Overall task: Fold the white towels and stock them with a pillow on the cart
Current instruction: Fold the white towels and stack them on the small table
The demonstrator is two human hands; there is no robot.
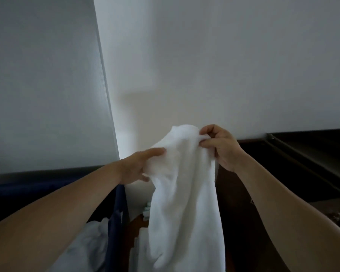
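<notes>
Closest in, the left hand [134,167] grips the side of the white towel [185,193], index finger stretched along the cloth and the other fingers curled into it. The right hand [222,148], a little higher, pinches the towel's top corner between thumb and fingertips. The towel hangs unfolded, soft and wrinkled, between both arms. Below left, a blue fabric bin [117,211] holds crumpled linen [94,236]. A dark shelf [306,154] lies to the right, and a plain wall [204,65] stands close behind.
</notes>
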